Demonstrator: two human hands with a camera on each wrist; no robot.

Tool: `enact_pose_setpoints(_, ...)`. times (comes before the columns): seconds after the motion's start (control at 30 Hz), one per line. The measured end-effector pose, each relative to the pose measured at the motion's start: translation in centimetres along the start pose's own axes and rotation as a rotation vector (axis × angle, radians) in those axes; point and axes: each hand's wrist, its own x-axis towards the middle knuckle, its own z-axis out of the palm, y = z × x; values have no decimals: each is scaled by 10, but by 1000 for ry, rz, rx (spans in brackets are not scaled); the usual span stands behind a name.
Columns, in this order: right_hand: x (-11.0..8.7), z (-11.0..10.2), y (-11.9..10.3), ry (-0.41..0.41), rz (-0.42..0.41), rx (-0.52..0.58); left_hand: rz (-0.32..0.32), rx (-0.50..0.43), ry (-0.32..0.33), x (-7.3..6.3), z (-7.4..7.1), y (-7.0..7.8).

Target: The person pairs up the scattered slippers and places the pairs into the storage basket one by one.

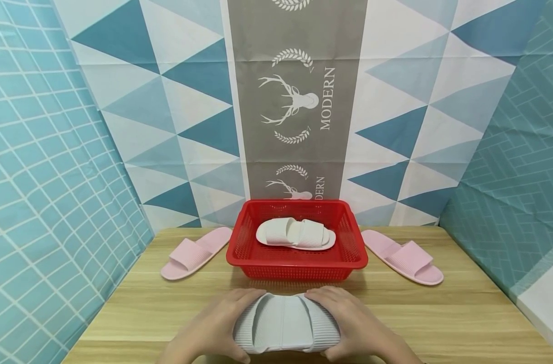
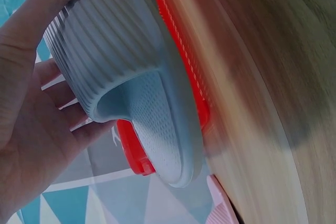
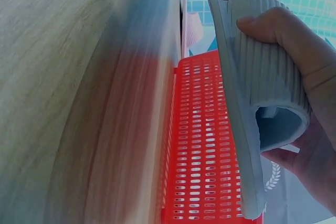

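Between my two hands is a pair of pale grey slippers with ribbed straps, held above the table in front of the red basket. My left hand grips the left strap, thumb on the near side and fingers on the far side. On the other side, my right hand holds the right strap the same way. The left wrist view shows the ribbed strap and dotted footbed of a grey slipper. Seen from the right wrist, the slipper stands out edge-on over the wood. In the basket lie overlapping white slippers.
A pink slipper lies left of the basket, and another pink slipper lies to its right, both on the wooden table. Behind the basket rises a wall covering with triangles and deer prints. A white ledge is at right.
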Motion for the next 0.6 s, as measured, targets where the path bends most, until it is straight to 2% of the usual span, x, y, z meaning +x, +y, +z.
enact_pose_setpoints(0.27, 1, 2, 0, 25, -14, -27, 10, -2, -2, 4, 0, 4)
enact_pose_setpoints(0.6, 1, 4, 2, 57, -40, -68, 25, 39, 1, 7, 0, 7)
